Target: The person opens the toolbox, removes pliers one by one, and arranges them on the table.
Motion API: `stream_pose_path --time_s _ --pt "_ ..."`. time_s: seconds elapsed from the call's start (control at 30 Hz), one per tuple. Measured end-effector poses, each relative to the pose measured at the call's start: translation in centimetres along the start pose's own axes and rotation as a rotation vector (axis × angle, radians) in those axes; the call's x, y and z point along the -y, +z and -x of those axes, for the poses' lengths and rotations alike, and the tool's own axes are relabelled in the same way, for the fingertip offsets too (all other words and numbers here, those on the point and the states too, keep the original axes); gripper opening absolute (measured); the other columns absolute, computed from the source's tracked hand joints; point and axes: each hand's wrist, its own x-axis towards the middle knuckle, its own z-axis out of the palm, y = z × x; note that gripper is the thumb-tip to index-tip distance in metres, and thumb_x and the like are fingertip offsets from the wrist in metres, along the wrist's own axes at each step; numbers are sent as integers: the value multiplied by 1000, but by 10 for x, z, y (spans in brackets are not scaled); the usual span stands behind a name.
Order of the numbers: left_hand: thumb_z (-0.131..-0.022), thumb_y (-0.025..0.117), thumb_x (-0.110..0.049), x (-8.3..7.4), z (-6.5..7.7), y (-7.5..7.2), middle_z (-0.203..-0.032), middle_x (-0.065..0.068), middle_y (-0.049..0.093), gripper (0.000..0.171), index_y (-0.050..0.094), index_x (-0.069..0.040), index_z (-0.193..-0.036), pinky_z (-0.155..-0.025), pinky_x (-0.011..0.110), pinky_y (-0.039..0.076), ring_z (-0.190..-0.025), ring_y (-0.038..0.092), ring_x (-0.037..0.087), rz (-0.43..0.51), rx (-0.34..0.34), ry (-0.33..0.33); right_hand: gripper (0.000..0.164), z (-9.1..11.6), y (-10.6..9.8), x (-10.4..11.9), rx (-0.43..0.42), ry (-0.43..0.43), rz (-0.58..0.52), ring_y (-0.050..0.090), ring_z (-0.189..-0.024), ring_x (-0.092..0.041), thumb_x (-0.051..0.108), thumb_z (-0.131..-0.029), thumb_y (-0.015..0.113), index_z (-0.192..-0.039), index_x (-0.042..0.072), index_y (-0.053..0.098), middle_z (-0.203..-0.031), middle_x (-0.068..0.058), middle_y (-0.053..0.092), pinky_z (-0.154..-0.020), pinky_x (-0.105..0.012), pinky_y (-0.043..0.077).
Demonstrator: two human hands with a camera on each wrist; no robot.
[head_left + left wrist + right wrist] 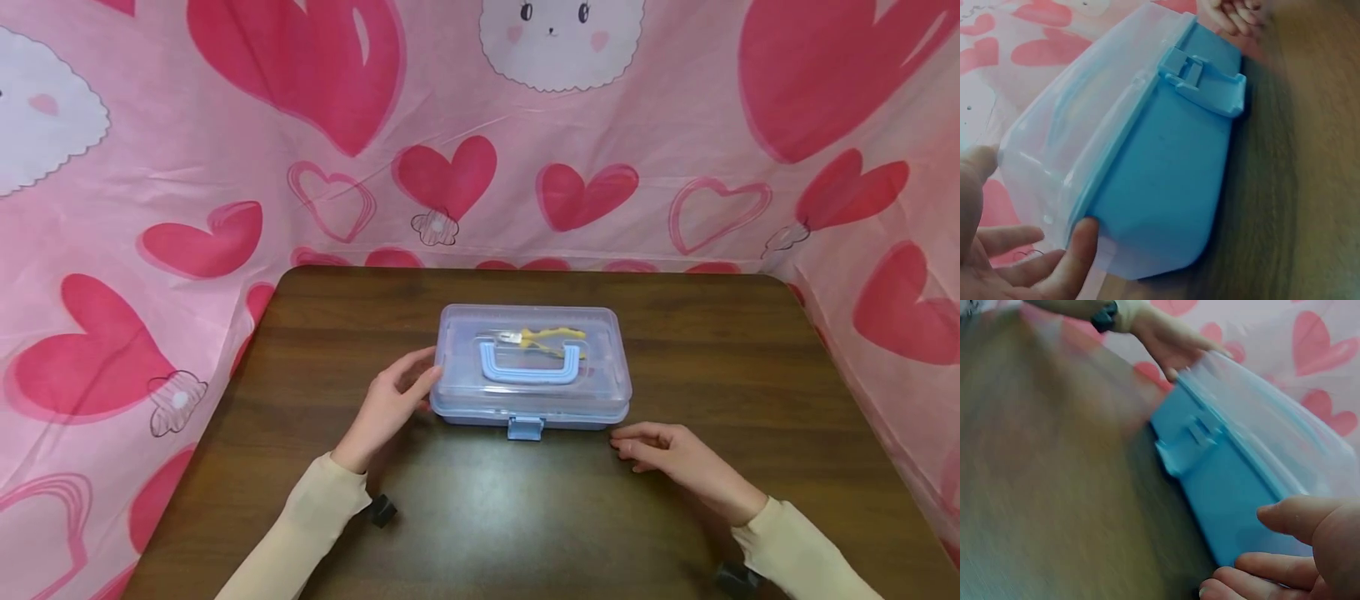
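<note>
A toolbox [457, 406] with a clear lid and a light blue base sits on the brown table. Its blue handle [528, 377] lies folded on the lid, and yellow-handled pliers [553, 332] show beside it. On the front, the blue latch [1210, 87] sticks outward, away from the lid. My left hand [390, 404] touches the box's left end, thumb at the lid's edge and fingers spread along the side. Near the front right corner is my right hand [678, 458], its fingers loosely bent and holding nothing. The right wrist view shows its thumb [1291, 515] beside the base.
Pink cloth [517, 125] printed with hearts hangs behind the table [697, 350] and along both sides. A small black piece [382, 510] is at the left cuff, and another black piece [738, 579] at the right cuff.
</note>
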Motion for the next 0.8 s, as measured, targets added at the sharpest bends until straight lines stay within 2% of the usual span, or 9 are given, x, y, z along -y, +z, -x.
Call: stream_pose_path --time_s 0.07,0.17,0.27,0.33,0.53,0.63,0.73,0.77,0.8 --pt "-100 70 -39 1 2 -1 -140 9 63 51 59 -22 -147 -82 45 63 -118 64 31 -12 6 21 47 4 -7 1 -63 -13 66 71 -107 -16 24 -107 61 -139 -9 58 -132 -24 68 -87 -25 58" --pt "-100 71 -36 2 6 -3 -145 8 60 52 57 -21 -148 -85 46 62 -127 60 31 -30 22 56 48 7 -15 2 -205 -51 265 71 -106 -21 32 -104 65 -139 -2 62 -130 -19 70 -85 -23 57" --pt "-99 73 -34 2 8 -4 -150 4 57 55 56 -24 -150 -88 40 61 -135 55 28 -38 47 92 52 7 -21 1 -333 -76 468 71 -108 -28 39 -101 69 -139 4 64 -130 -16 71 -84 -25 57" --pt "-98 75 -33 3 8 -5 -153 1 55 58 54 -27 -151 -92 36 60 -139 53 26 -46 63 107 55 6 -23 -1 -380 -91 534 70 -113 -31 42 -99 70 -140 6 64 -134 -16 69 -88 -29 57" --pt "-93 81 -28 4 9 -7 -158 6 49 71 49 -27 -156 -91 32 59 -119 69 31 -42 128 97 64 -1 -23 -2 -387 -184 552 64 -125 -36 40 -96 75 -150 10 56 -146 -16 61 -99 -52 54" --pt "-91 83 -22 6 8 -9 -159 5 48 74 49 -24 -157 -94 32 58 -125 66 30 -60 142 128 73 -6 -23 1 -358 -220 535 57 -134 -39 39 -94 78 -156 13 48 -155 -15 53 -105 -61 46" --pt "-89 84 -14 8 6 -12 -159 4 49 77 49 -21 -156 -99 36 55 -138 56 28 -89 146 179 86 -12 -23 3 -314 -246 491 49 -141 -41 37 -92 80 -163 19 36 -162 -14 43 -108 -60 43" --pt "-88 84 -13 8 5 -12 -159 3 49 78 49 -21 -157 -101 37 54 -141 53 28 -98 150 191 89 -14 -23 3 -302 -255 480 48 -143 -41 37 -92 81 -165 20 32 -164 -13 41 -109 -59 42" --pt "-88 85 -12 8 5 -13 -159 3 49 79 48 -22 -157 -102 38 53 -141 53 28 -105 155 200 92 -16 -24 3 -295 -264 472 47 -144 -40 36 -91 81 -165 22 30 -165 -11 39 -111 -52 43"
